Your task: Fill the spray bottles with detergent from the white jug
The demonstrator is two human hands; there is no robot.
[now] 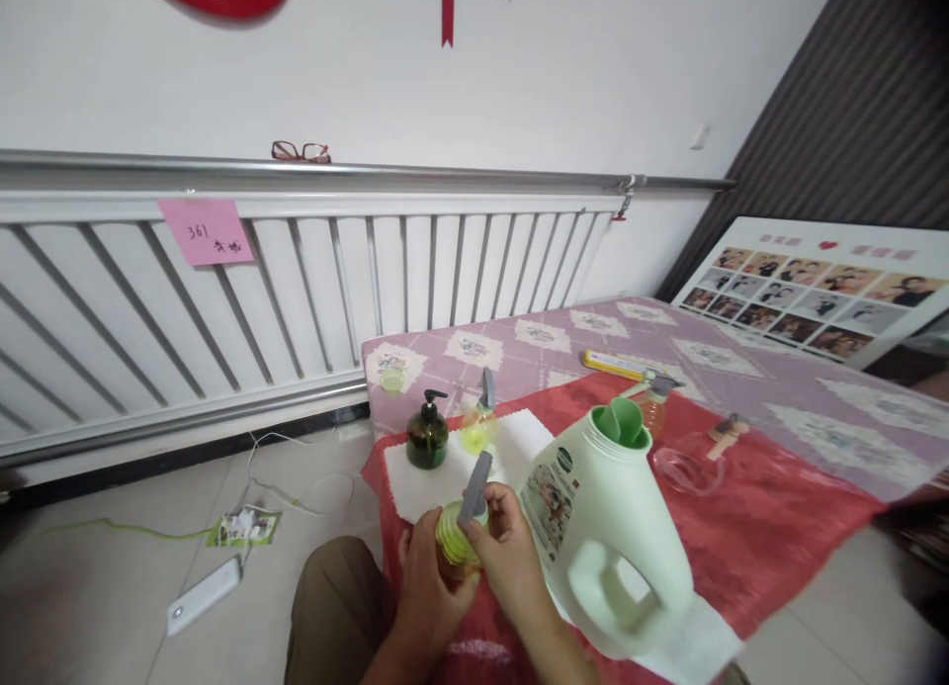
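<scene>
My left hand (426,601) is wrapped round a small clear bottle (452,542) with a ribbed body and yellow-green liquid. At the bottle's top, my right hand (515,552) grips the grey pump head (476,485) between thumb and fingers. The pump head sits at the bottle mouth; whether it is fastened I cannot tell. Just beyond, a similar clear bottle (478,431) with a grey head and yellow liquid stands beside a dark green pump bottle (427,440). Close on the right is a large pale green jug (619,527), its green spout (623,423) uncovered.
A red cloth (778,507) and white sheet (404,482) lie on the patterned bed cover (534,341). Behind the jug stand another grey-headed bottle (653,408) and a clear plastic ring-shaped item (686,468). A power strip (244,527) and white power bank (204,594) lie on the floor.
</scene>
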